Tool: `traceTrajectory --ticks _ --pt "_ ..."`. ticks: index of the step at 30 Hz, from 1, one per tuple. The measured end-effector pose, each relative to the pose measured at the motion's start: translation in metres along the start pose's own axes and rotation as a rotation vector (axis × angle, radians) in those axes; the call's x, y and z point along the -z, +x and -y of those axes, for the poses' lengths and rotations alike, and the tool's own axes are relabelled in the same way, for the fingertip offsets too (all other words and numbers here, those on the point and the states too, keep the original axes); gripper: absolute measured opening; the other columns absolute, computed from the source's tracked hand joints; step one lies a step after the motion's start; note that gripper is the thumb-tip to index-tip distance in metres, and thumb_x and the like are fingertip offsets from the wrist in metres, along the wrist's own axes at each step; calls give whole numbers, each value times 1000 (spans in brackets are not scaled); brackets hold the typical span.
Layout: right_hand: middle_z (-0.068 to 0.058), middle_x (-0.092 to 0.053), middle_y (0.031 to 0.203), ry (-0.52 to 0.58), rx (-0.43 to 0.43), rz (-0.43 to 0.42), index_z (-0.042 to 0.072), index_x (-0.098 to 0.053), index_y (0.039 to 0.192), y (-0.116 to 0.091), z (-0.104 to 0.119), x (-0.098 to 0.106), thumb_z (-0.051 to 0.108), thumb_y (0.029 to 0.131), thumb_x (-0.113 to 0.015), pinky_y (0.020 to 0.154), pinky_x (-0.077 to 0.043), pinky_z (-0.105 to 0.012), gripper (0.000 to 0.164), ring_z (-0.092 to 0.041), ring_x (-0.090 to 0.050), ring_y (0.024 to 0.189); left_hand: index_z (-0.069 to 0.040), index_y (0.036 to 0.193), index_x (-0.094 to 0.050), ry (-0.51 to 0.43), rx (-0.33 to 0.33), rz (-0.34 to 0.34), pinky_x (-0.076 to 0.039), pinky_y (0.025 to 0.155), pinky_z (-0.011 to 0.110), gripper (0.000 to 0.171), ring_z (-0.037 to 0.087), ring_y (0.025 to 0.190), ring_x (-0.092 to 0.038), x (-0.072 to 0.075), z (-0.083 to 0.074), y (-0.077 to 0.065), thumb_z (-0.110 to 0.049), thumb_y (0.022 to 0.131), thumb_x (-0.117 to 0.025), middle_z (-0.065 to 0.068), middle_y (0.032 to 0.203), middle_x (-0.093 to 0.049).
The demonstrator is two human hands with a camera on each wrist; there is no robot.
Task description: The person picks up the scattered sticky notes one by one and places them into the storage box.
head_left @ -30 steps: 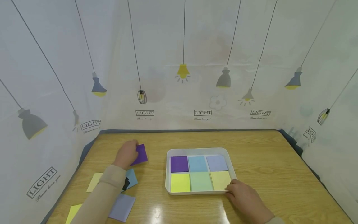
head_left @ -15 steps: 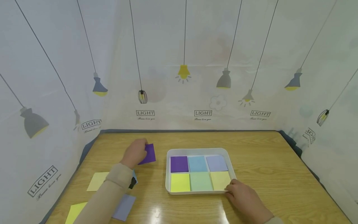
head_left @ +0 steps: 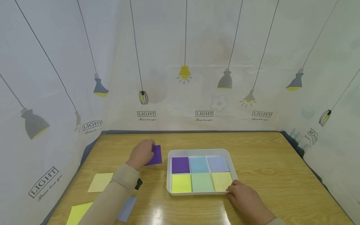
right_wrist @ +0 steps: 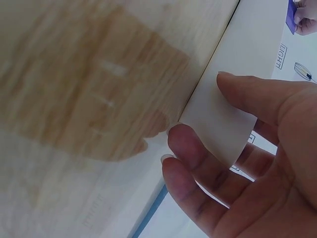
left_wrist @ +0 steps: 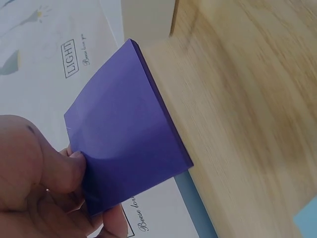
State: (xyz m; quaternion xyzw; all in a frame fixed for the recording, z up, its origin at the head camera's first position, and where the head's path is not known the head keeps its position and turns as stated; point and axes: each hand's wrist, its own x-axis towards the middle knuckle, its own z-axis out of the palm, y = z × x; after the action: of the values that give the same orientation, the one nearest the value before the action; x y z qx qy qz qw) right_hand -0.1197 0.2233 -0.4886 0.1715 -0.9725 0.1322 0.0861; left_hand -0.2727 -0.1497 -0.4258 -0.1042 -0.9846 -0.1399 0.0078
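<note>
- Hands apart: with the left hand (head_left: 142, 153) I pinch a purple pad (left_wrist: 126, 129) near one corner, thumb on one face, fingers behind; with the right hand (head_left: 246, 198) I grip the wall of a white tray (head_left: 197, 152) at its near right corner.
- The purple pad is tilted and looks lifted off the desk (head_left: 267, 156), just left of the white tray.
- Its layered edge suggests light, thin sheets; I expect it to bend and crease easily, and the layers might slide, so I'd pinch through them all at an edge.
- The white tray seems light and fairly stiff; its low wall suits a pinch.
- Inside it, far row: purple square (head_left: 180, 165), blue square (head_left: 199, 164), lavender square (head_left: 218, 164); near row: yellow square (head_left: 181, 183), green square (head_left: 202, 182), pale yellow square (head_left: 221, 181).
</note>
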Motion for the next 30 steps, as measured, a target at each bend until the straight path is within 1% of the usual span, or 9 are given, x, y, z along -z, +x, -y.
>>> traceTrajectory --ticks 6,11,18,24,30 --pt "12 -51 73 14 -1 0 17 -70 78 0 2 4 23 76 -71 52 -45 -25 6 -1 -46 62 -7 110 -59 -15 -3 -7 -52 77 43 29 23 87 -55 0 -11 1 -6 82 -55 12 101 -63" --pt "12 -51 73 -3 -6 1 19 -70 78 1 2 3 22 75 -71 53 -46 -26 5 -1 -47 62 -7 107 -60 -41 -11 -5 -51 77 41 27 21 86 -54 -1 -19 4 -3 81 -53 11 100 -63" --pt "12 -50 73 2 -8 12 19 -70 79 1 -1 2 23 76 -71 53 -46 -27 6 -1 -46 62 -8 110 -60 -70 11 27 -51 79 39 27 20 88 -54 -1 -34 6 -5 84 -51 10 103 -62" --pt "12 -51 74 6 -13 28 19 -71 80 1 0 1 24 77 -70 56 -48 -27 6 -1 -47 63 -7 109 -60 -90 -9 39 -51 76 39 29 20 85 -54 -2 -44 7 -2 82 -52 10 100 -62" --pt "12 -50 73 16 -18 36 19 -70 80 1 2 2 22 77 -70 55 -47 -27 5 -1 -46 62 -9 110 -60 -107 -10 58 -51 77 38 28 19 87 -54 -6 -53 8 -4 84 -51 9 102 -62"
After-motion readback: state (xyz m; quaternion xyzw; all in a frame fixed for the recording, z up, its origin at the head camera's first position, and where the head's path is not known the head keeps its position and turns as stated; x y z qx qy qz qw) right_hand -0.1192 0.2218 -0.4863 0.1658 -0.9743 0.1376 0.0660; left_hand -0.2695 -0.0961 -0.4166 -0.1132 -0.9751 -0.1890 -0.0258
